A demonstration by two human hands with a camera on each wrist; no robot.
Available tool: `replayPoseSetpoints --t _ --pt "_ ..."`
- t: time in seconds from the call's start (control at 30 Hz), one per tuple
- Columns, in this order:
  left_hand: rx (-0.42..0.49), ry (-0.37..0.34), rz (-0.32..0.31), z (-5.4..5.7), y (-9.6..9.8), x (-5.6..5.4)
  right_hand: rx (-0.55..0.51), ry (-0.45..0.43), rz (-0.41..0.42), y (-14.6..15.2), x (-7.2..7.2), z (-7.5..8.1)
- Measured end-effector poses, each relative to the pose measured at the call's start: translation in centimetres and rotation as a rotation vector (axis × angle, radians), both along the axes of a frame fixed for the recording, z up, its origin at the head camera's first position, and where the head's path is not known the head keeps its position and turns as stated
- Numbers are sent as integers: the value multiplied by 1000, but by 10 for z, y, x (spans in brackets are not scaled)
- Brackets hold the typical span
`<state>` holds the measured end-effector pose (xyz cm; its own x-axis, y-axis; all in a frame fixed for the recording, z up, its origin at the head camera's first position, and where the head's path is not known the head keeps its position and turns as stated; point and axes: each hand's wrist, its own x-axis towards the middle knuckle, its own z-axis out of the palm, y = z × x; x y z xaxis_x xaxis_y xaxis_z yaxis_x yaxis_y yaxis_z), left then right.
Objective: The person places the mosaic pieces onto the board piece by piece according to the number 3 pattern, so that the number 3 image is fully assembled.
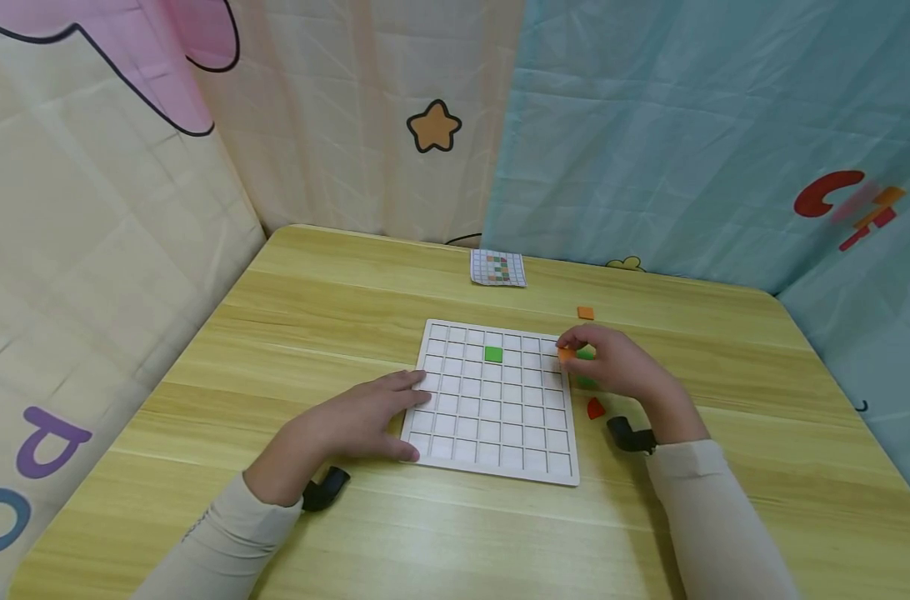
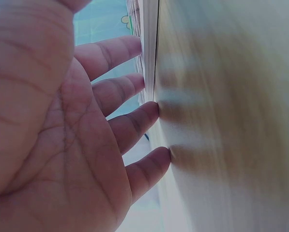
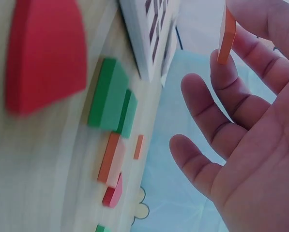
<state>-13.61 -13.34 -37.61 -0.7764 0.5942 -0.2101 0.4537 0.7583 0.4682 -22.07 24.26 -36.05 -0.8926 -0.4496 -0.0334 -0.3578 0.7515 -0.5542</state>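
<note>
Here we are: our R hand [image 1: 612, 360] is pinching an orange tile [image 1: 567, 354] btwn thumb and fingertips, other fingers loosely bent, and the tile sits at the hand's L side, clear of the table [image 1: 440, 529]. Key relation: the grid board [image 1: 491, 411] lies L of and a bit nearer us than that hand, w/ the tile right at its R rim as the head view has it; the height gap we can't tell. R hand is def. the nearer one for this tile; our L hand [image 1: 357, 417] is across at the opposite rim, fingers spread and fairly straight, tips at the edge, grasping nothing. Looks-wise, the tile's flat, thin, plain orange, approx. square from above, so no obvious long axis; the R wrist cam gets it nearly edge-on, a slim upright slab. Well L of the R hand, a green tile [image 1: 493, 354] sits on the grid; just nearer us than that hand, a red piece [image 1: 595, 408]; just beyond it, a 2nd orange piece [image 1: 586, 313].
</note>
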Motion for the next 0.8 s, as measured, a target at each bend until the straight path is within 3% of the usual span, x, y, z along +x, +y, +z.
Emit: replayPoseSetpoints --t 0.8 --pt "2 2 1 -1 0 0 -42 -20 29 -40 -7 3"
